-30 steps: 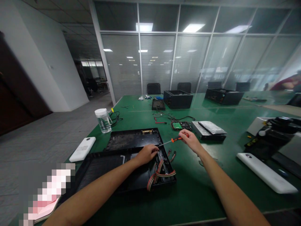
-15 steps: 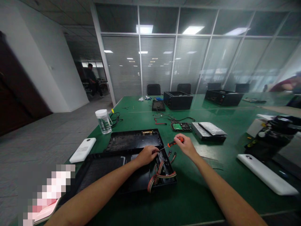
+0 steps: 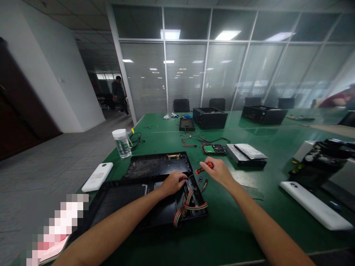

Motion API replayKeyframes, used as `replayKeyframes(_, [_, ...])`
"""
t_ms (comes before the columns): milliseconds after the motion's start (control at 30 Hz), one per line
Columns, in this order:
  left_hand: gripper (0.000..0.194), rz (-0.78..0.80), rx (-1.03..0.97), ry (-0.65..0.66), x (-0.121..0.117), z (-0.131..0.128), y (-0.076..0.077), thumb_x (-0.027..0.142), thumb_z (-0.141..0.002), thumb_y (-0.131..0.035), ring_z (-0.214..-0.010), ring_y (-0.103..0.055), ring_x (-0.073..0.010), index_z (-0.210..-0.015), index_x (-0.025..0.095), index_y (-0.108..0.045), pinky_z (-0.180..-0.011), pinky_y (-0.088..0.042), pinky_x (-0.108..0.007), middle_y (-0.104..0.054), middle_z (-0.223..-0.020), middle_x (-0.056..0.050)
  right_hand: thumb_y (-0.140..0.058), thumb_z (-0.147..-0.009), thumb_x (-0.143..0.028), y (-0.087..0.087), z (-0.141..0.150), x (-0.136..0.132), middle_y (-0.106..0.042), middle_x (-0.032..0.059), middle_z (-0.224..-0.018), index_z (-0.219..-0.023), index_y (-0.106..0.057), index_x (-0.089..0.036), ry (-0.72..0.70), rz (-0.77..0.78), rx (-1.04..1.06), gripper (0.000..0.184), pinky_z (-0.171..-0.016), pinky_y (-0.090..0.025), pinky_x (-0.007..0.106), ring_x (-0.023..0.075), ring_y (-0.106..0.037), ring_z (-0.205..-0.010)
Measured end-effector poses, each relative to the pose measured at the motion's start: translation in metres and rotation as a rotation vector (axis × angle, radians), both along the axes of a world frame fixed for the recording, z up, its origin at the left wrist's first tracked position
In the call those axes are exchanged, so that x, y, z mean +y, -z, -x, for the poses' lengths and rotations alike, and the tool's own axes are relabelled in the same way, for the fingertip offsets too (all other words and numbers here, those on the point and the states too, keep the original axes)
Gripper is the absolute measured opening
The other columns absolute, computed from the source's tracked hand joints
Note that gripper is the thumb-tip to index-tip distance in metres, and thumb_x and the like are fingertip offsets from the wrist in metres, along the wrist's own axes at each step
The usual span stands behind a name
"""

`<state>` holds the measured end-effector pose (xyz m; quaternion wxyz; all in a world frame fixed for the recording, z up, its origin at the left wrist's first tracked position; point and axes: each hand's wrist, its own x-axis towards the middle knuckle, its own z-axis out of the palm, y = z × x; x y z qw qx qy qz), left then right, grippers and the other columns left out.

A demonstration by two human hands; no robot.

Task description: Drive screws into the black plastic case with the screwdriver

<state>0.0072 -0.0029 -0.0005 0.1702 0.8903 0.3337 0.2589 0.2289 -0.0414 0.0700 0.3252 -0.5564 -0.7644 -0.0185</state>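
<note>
My right hand point(image 3: 219, 171) is wrapped round the orange-and-black handle of a screwdriver point(image 3: 200, 169). The thin shaft points down and left toward the fingertips of my left hand point(image 3: 174, 182). Those fingers are curled together at the far right part of a black computer case panel point(image 3: 122, 197); what they pinch is hidden, as is the screwdriver's tip. A striped ribbon of wires point(image 3: 181, 212) lies over the panel's right end, close to small cable connectors point(image 3: 204, 184). Another black panel point(image 3: 155, 164) lies just behind.
A water bottle point(image 3: 122, 144) and a white device point(image 3: 97, 177) stand left on the green table point(image 3: 230, 232). Beyond my right hand are a drive with a green board point(image 3: 213, 148) and a silver-topped drive point(image 3: 246, 155). Another long white device point(image 3: 316, 207) lies right. Black cases point(image 3: 210, 118) stand farther back.
My right hand has moved left and slightly down with the screwdriver, closer to my left hand, which stays in place. A person has appeared in the far doorway and walked to the right.
</note>
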Motion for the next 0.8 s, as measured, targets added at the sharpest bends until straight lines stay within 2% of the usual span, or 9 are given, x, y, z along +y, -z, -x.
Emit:
replayKeyframes(100, [0.015,0.005,-0.006,-0.018,0.000,-0.001,0.001,0.014,-0.079,-0.054,-0.074,-0.056,-0.0144,-0.088,0.016,-0.065,-0.072,-0.042,-0.024,-0.063,-0.081,-0.003,-0.031,-0.090,-0.040,-0.030,0.017,-0.009,-0.061,0.0033,-0.067,-0.076,-0.057,-0.018,-0.002,0.026,-0.232,0.037,-0.059,-0.031,0.024,0.0154,-0.055,-0.064])
replayKeyframes(200, [0.012,-0.004,-0.012,-0.033,0.000,-0.001,0.002,0.014,-0.078,-0.054,-0.073,-0.056,-0.0146,-0.085,0.015,-0.064,-0.070,-0.041,-0.024,-0.062,-0.078,-0.003,-0.030,-0.092,-0.034,-0.055,0.037,-0.010,-0.065,0.0042,-0.079,-0.107,-0.051,-0.018,-0.050,0.106,-0.313,0.030,-0.062,-0.033,0.023,0.0168,-0.059,-0.072])
replayKeyframes(267, [0.011,-0.009,-0.011,-0.033,0.001,-0.001,0.002,0.013,-0.077,-0.055,-0.071,-0.055,-0.0143,-0.083,0.015,-0.064,-0.069,-0.041,-0.023,-0.062,-0.077,-0.003,-0.031,-0.092,-0.039,-0.064,0.049,-0.006,-0.066,0.0043,-0.083,-0.111,-0.050,-0.020,-0.065,0.160,-0.358,0.032,-0.063,-0.034,0.023,0.0178,-0.061,-0.076])
replayKeyframes(433, [0.011,-0.019,0.001,-0.035,0.002,-0.001,0.004,0.013,-0.078,-0.055,-0.072,-0.055,-0.0145,-0.084,0.015,-0.063,-0.070,-0.041,-0.024,-0.062,-0.078,-0.003,-0.024,-0.087,-0.059,-0.068,0.061,0.001,-0.066,0.0132,-0.083,-0.085,-0.060,-0.016,0.135,0.182,-0.474,0.057,-0.067,-0.037,0.028,0.0246,-0.061,-0.082])
replayKeyframes(500, [0.011,-0.024,-0.005,-0.037,0.002,-0.001,0.005,0.014,-0.078,-0.055,-0.075,-0.056,-0.0151,-0.085,0.015,-0.063,-0.072,-0.041,-0.024,-0.063,-0.080,-0.003,-0.023,-0.089,-0.055,-0.067,0.060,-0.001,-0.067,0.0131,-0.084,-0.095,-0.058,-0.015,0.135,0.175,-0.460,0.054,-0.066,-0.038,0.029,0.0244,-0.062,-0.080])
replayKeyframes(567, [0.012,-0.022,-0.005,-0.043,0.001,-0.001,0.005,0.014,-0.078,-0.055,-0.075,-0.056,-0.0152,-0.085,0.015,-0.064,-0.071,-0.041,-0.024,-0.063,-0.081,-0.004,-0.025,-0.091,-0.048,-0.066,0.057,-0.003,-0.067,0.0103,-0.086,-0.106,-0.054,-0.017,0.060,0.171,-0.448,0.045,-0.066,-0.038,0.028,0.0227,-0.062,-0.079])
replayKeyframes(633, [0.011,-0.017,0.001,-0.044,0.001,-0.002,0.004,0.013,-0.078,-0.054,-0.074,-0.056,-0.0150,-0.084,0.015,-0.064,-0.070,-0.041,-0.024,-0.063,-0.080,-0.004,-0.025,-0.091,-0.048,-0.066,0.055,-0.004,-0.067,0.0101,-0.087,-0.101,-0.056,-0.018,0.043,0.182,-0.468,0.044,-0.067,-0.037,0.028,0.0230,-0.062,-0.081])
replayKeyframes(700, [0.011,-0.021,0.003,-0.036,0.000,-0.002,0.002,0.013,-0.078,-0.054,-0.072,-0.056,-0.0147,-0.083,0.015,-0.064,-0.069,-0.041,-0.024,-0.063,-0.078,-0.003,-0.025,-0.089,-0.052,-0.067,0.054,-0.004,-0.066,0.0126,-0.086,-0.091,-0.060,-0.017,0.104,0.202,-0.491,0.049,-0.068,-0.037,0.030,0.0248,-0.062,-0.082])
replayKeyframes(800, [0.011,-0.033,0.011,-0.032,-0.001,-0.002,0.001,0.012,-0.078,-0.054,-0.071,-0.055,-0.0144,-0.082,0.015,-0.063,-0.068,-0.040,-0.023,-0.062,-0.076,-0.003,-0.029,-0.089,-0.048,-0.069,0.054,-0.004,-0.067,0.0112,-0.086,-0.098,-0.058,-0.017,0.086,0.213,-0.471,0.043,-0.068,-0.037,0.029,0.0233,-0.062,-0.081])
